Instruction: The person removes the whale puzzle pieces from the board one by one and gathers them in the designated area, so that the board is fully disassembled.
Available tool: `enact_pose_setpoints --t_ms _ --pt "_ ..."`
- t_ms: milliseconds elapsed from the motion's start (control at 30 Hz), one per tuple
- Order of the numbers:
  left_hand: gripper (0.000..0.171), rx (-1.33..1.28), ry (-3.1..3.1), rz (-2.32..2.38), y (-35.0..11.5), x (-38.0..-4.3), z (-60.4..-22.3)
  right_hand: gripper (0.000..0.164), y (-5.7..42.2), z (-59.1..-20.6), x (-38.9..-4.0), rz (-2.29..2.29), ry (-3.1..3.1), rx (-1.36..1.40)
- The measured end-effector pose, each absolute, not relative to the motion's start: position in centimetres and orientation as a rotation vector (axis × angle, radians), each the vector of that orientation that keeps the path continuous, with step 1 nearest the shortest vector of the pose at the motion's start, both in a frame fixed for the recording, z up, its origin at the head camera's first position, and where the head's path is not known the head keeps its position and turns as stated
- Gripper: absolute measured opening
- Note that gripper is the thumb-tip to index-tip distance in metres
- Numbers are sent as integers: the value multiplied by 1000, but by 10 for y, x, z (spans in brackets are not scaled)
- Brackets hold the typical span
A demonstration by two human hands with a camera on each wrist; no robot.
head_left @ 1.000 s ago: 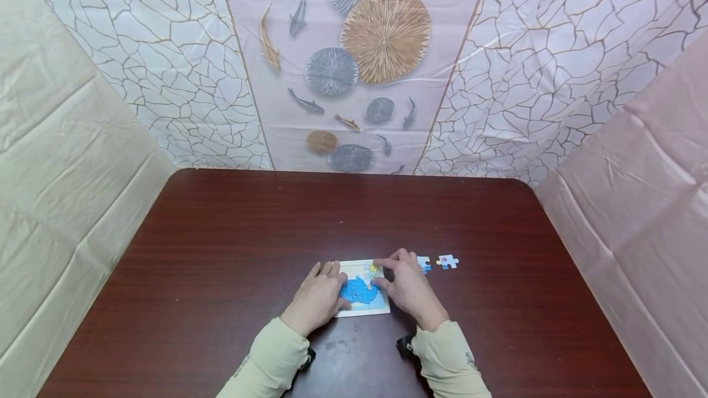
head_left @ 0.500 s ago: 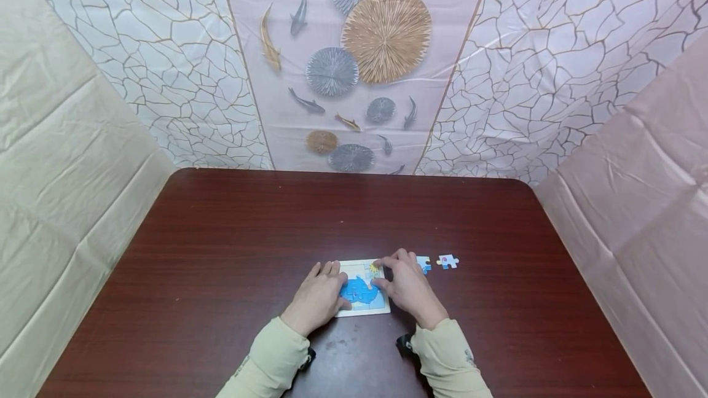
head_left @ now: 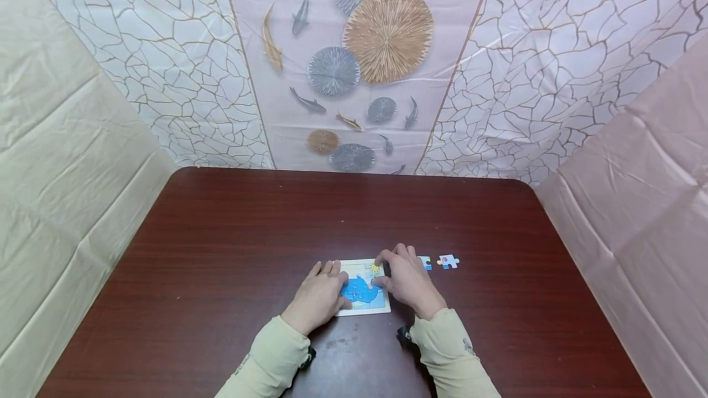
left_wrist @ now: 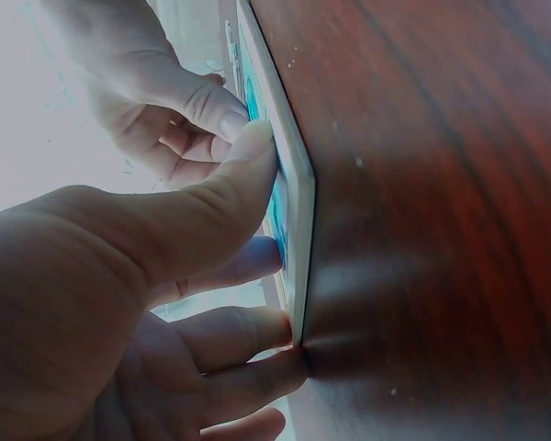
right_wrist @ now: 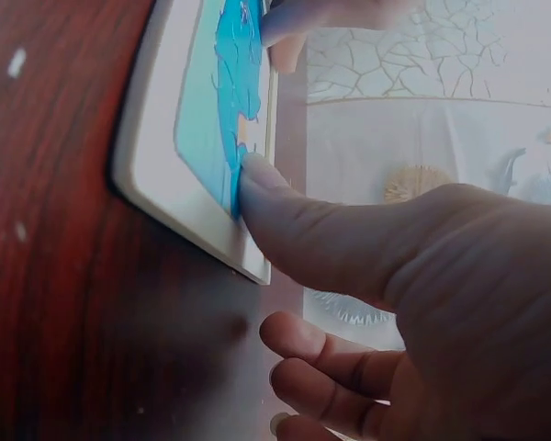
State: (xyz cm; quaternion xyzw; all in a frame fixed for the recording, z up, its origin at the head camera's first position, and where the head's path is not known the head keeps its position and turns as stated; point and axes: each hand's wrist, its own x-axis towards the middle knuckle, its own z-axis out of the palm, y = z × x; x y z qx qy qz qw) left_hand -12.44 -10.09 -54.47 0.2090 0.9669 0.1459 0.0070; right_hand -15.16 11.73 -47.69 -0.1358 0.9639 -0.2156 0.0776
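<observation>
Puzzle board: one, flat on the table (head_left: 232, 226), its pale frame (head_left: 366, 312) lying between both grips; 9 o'clock side under the left, 3 o'clock side under the right.
Picture: one blue whale (head_left: 359, 292) at the centre, one yellow sun (head_left: 374, 268) towards 1 o'clock.
Left grip (head_left: 316, 300): holds the board, thumb on its face, fingers about the 9 o'clock edge.
Right grip (head_left: 409, 280): thumb and forefinger touch the puzzle; whether they pinch a piece cannot be told.
Loose pieces: two, between 2 and 3 o'clock of the board; the nearer piece (head_left: 426, 262) partly behind the right grip, the farther piece (head_left: 448, 261) fully visible.
Sleeves: two, pale; marks on the right sleeve (head_left: 450, 346) too small to read.
Wrist straps (head_left: 405, 336): two, black.
Backdrop (head_left: 287, 140): six printed discs, two gold, four grey.
</observation>
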Motion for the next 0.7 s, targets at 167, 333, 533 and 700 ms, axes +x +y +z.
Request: enact_pose_setpoints --t_ms 167,333,533,700 --pt "43 656 3011 507 -101 -123 -540 29 115 -476 -155 -633 2890 -402" --pt "43 656 3016 490 -101 -123 -542 31 115 -479 -158 -685 2849 -362" --pt "42 657 3029 430 -101 -124 -547 32 116 -477 -160 -739 2788 -312" --pt "42 654 3029 426 -101 -124 -546 32 116 -476 -160 -751 2779 -296"
